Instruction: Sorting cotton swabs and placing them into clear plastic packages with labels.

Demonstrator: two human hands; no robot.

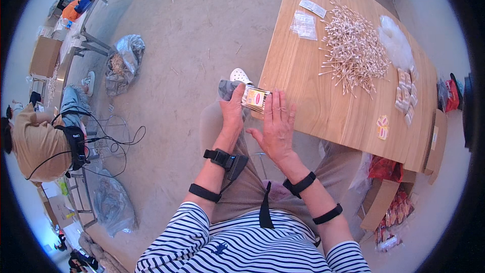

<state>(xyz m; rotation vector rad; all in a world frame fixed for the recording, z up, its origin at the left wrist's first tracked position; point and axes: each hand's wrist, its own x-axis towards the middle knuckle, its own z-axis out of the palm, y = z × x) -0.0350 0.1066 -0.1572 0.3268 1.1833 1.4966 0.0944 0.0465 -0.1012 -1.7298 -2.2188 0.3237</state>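
My left hand point(233, 108) grips one end of a small clear packet of cotton swabs point(255, 97) with a coloured label, held just off the near left corner of the wooden table point(313, 106). My right hand point(276, 124) lies flat against the packet's other side, fingers straight and together. On the table beyond lies a big loose pile of cotton swabs point(353, 50). Beside the pile are empty clear bags point(304, 24), a heap of clear plastic point(395, 43) and a row of filled packets point(406, 96).
Loose labels point(382, 126) lie near the table's front edge. Cardboard boxes point(384, 199) with red packaging stand on the floor at my right. Another person point(40, 141) sits at the left by a metal-framed bench point(76, 45). Plastic bags point(124, 63) lie on the concrete floor.
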